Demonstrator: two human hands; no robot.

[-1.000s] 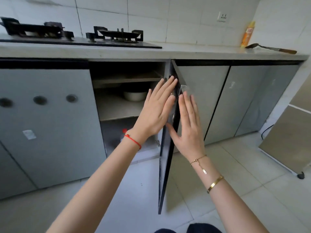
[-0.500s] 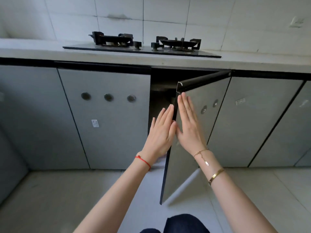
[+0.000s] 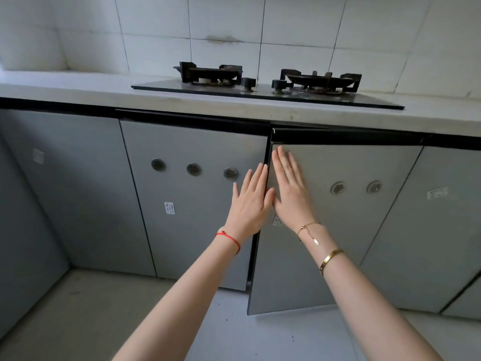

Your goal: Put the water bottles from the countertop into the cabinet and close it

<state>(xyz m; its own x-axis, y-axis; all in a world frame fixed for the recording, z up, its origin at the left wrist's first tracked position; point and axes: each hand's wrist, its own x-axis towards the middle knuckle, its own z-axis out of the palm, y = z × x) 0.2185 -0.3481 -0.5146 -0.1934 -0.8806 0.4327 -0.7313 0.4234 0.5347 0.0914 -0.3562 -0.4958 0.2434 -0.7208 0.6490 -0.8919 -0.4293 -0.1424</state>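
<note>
The grey cabinet door point(image 3: 346, 230) under the stove stands only slightly ajar, its black left edge a little proud of the neighbouring door. My right hand point(image 3: 291, 188) lies flat on the door's front near that edge, fingers spread. My left hand point(image 3: 250, 204) is beside it, flat and open, over the gap at the door's edge and the neighbouring grey door point(image 3: 197, 204). The cabinet's inside is hidden, and no water bottle is in view.
A black two-burner gas stove point(image 3: 268, 84) sits on the pale countertop point(image 3: 78, 87) above the cabinets. More grey doors run left and right. The grey tiled floor point(image 3: 78, 321) lies below, with a cabinet corner at the left.
The door has swung from wide open to almost shut under both hands. The view has shifted right to left, so the stove now sits centred above.
</note>
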